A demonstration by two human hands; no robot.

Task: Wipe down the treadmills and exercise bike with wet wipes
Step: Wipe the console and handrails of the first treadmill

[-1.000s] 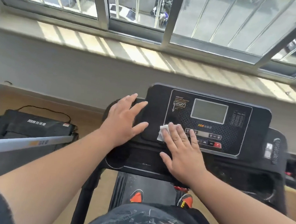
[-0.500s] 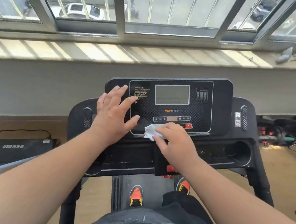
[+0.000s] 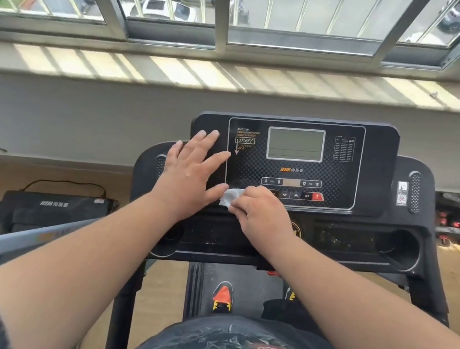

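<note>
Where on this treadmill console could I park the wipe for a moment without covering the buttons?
Free: the tray below the panel, between the right hand and the right cup well; that well too. Also the panel's plain strip right of the display. Crowded: the lower left corner, where the left hand, the wipe and the button row meet.

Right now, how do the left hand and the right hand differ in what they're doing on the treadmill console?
The left hand lies flat, fingers spread, holding nothing; the right hand is curled around a white wet wipe. The left hand sits on the console's left edge, the right hand at its lower edge by the buttons. Both touch the console.
</note>
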